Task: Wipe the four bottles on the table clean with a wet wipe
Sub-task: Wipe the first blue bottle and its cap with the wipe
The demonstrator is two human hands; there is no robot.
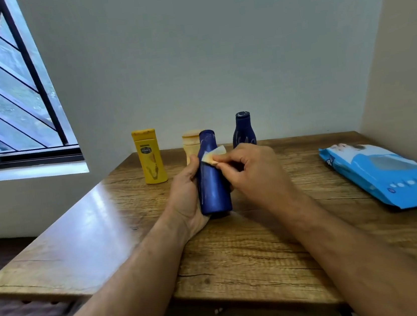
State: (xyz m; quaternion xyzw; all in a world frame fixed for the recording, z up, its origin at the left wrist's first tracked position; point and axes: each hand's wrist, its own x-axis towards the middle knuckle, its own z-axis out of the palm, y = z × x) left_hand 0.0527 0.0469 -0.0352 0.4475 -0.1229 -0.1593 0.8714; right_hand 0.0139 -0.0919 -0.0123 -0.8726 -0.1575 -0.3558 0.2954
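The yellow bottle (149, 156) and tan bottle (191, 144) stand at the back of the table (241, 259); whether they are wiped cannot be told. The left hand (188, 194) grips the blue bottle (212, 175) while the right hand (253, 168) pinches the wipe (213, 156) against its neck. The dark bottle (243, 130) waits behind. The pack (388, 175) lies well clear, right.

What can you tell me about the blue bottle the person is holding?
The blue bottle is tall, smooth and slightly shiny, plastic by the look of it, narrowing toward a rounded top. It has a few pale streaks. It stands about upright, its base near the wooden table; I cannot tell if it touches. The left hand wraps around its side, and the right hand presses a small wet wipe against its upper part with the fingers.
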